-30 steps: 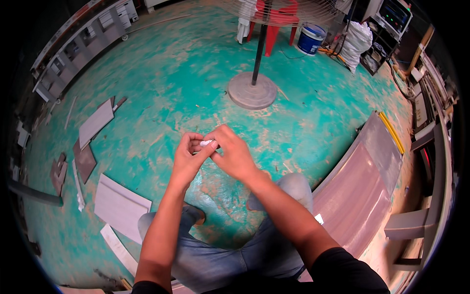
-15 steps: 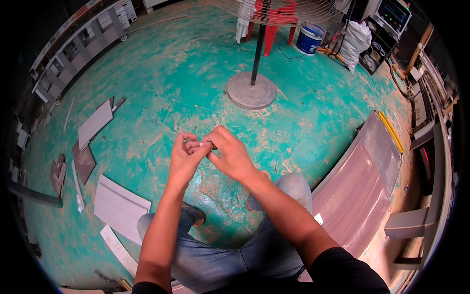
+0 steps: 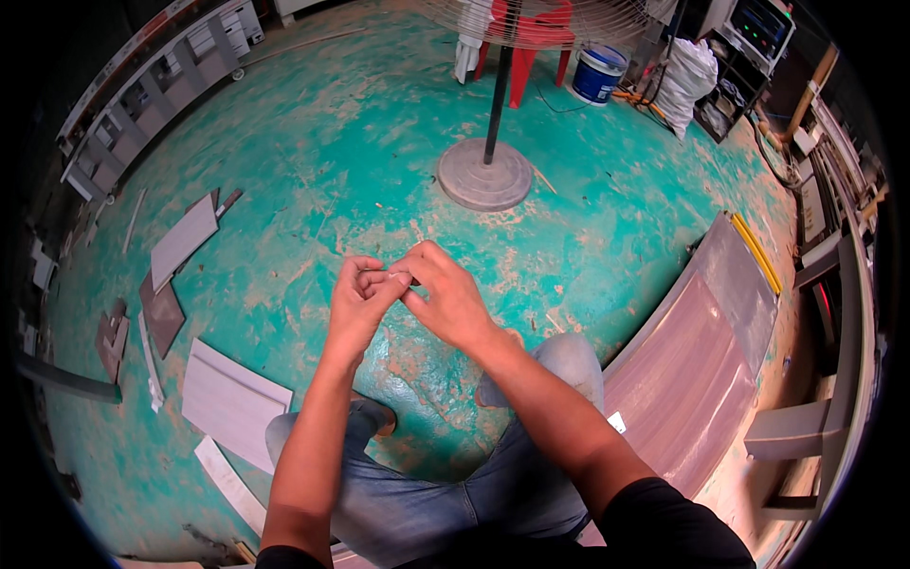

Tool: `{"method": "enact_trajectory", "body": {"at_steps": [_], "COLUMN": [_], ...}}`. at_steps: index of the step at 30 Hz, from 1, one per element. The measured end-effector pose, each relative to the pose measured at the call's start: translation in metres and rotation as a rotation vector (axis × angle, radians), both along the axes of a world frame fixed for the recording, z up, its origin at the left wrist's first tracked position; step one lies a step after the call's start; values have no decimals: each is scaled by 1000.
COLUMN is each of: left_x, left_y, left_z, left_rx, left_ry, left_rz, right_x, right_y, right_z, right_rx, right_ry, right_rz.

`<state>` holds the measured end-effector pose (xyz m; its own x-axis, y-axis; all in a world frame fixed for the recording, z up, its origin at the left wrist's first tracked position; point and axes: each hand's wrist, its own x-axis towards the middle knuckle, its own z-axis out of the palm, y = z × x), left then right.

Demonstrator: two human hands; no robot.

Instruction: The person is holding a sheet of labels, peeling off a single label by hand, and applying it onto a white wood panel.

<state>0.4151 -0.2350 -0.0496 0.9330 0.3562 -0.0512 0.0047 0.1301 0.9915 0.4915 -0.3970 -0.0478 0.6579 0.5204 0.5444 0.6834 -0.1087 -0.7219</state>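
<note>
A pedestal fan [image 3: 488,142] stands on the green floor [image 3: 313,142] near a blue bucket [image 3: 597,76].

Bare forearms, short black sleeves at the shoulders, faded blue jeans [image 3: 455,503], knees bent

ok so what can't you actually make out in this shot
- Head view: the small pale thing pinched between the left hand and right hand is too small and covered by the fingers to identify.
- Head view: the standing fan is cut off by the top edge; only its pole, base and lower grille show.
- Head view: the shelving at upper left is bent and dim near the rim; its contents are unreadable.
</note>
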Motion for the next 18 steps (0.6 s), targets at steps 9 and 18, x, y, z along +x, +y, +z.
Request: {"method": "enact_trajectory", "body": {"at_steps": [9, 18], "left_x": [1, 1], "left_y": [-1, -2], "left_z": [-2, 3], "left_rx": [-15, -16], "left_ry": [-27, -51], "left_rz": [27, 34], "right_x": [1, 0], "right_y": [1, 1], "right_z": [-2, 1], "right_rx": [-5, -15], "right_ry": [-21, -42], "right_rz": [-27, -66]}}
